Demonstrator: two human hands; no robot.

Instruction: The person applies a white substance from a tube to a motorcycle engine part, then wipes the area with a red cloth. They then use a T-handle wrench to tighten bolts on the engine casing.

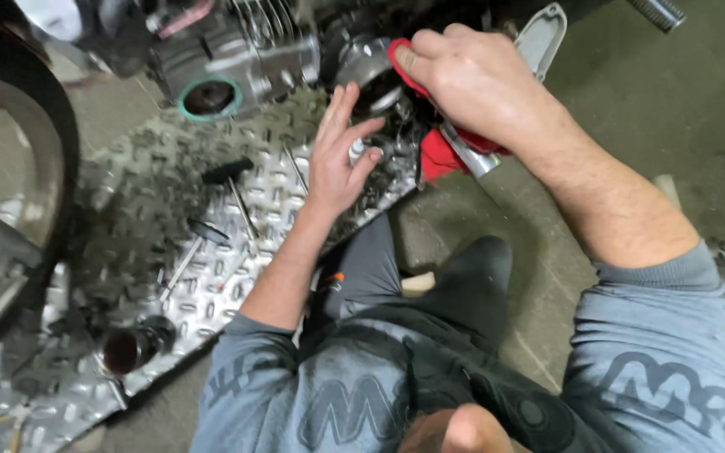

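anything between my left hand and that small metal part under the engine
Nothing visible. The left hand already has its fingertips on the small metal part, just below the engine. The right hand presses a red rag to the side, not between them.

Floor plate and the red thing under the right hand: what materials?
Floor plate: looks like bare metal, probably aluminium tread plate; shiny raised diamond pattern, dark grime. Red thing: likely cloth rag; soft folds, matte, bunched under the right hand.

Red rag (436, 158) mostly hidden under right hand (472, 80)
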